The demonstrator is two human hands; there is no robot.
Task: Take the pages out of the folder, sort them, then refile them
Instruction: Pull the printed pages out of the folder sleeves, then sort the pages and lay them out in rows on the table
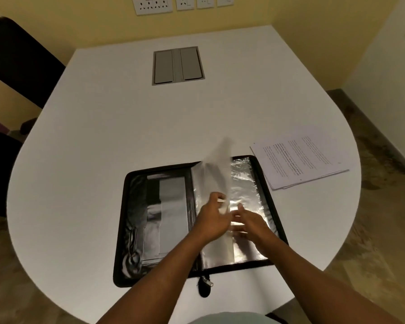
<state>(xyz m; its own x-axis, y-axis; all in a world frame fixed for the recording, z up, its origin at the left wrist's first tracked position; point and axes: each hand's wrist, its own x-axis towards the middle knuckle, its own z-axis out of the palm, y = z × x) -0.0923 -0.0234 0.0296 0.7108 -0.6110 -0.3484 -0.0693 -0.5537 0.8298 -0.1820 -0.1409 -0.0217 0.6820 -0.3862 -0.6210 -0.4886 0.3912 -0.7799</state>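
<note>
A black zip folder [136, 183] lies open on the white table, its right half filled with shiny clear plastic sleeves [246, 183]. My left hand [212, 218] pinches the lower edge of one sleeve [218, 164], which stands up blurred above the folder's spine. My right hand [249, 222] rests with fingers spread flat on the sleeve below. A stack of printed pages [299, 160] lies on the table just right of the folder.
The white table [126, 127] has a grey cable hatch [178, 65] set in its far middle. A dark chair [14, 59] stands at the left. Wall sockets [154, 5] sit on the yellow wall behind. The folder's zip pull [207, 282] hangs towards me.
</note>
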